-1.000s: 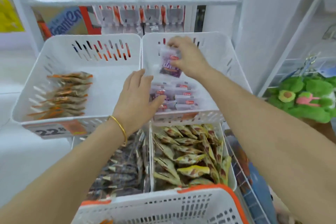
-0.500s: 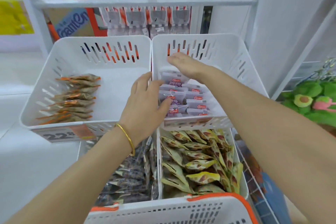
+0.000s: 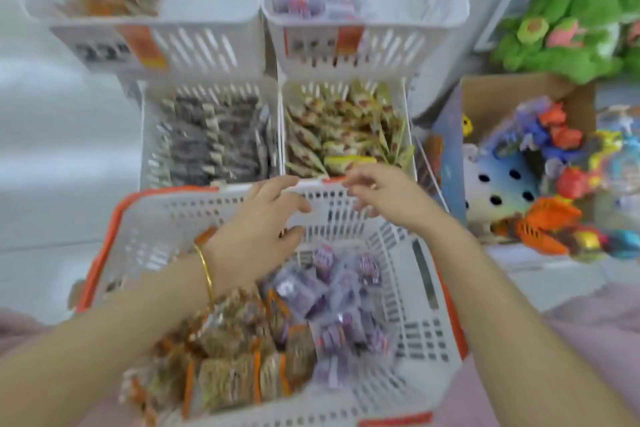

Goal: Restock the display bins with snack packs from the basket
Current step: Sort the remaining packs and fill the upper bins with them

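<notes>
**Both hands empty above the basket**

- Left hand [image 3: 263, 218]: fingers loosely spread, holding nothing. It hovers over the far end of the basket [image 3: 408, 288], just above the purple packs [image 3: 332, 284], and looks poised for your next pick.
- Right hand [image 3: 381, 194]: fingers slack and half curled, nothing visible in it. It hangs at the basket's far rim, close to the bins.
- Bangle [image 3: 206, 270]: on your left wrist.
- Purple packs: heaped loose at the basket's far right, nearest your hands.
- Brown packs [image 3: 225, 367]: stacked on edge at the near left. Keeping the kinds apart should make your sorting easier.
- Upper right bin [image 3: 398, 21]: holds similar purple stock at its left side, with much of the floor bare. This is probably where the purple packs go.
- Upper left bin [image 3: 207, 22]: a small pile of orange-edged packs and plenty of room.
- Lower left bin [image 3: 149, 135] and lower right bin [image 3: 408, 135]: full, and they appear to need nothing.
- Hard to make out: the whole view is smeared by motion, so the pack printing and most of the price labels [image 3: 104, 52] cannot be read. The upper bins' back walls are cut off at the top edge. Your left forearm covers part of the brown packs.
</notes>
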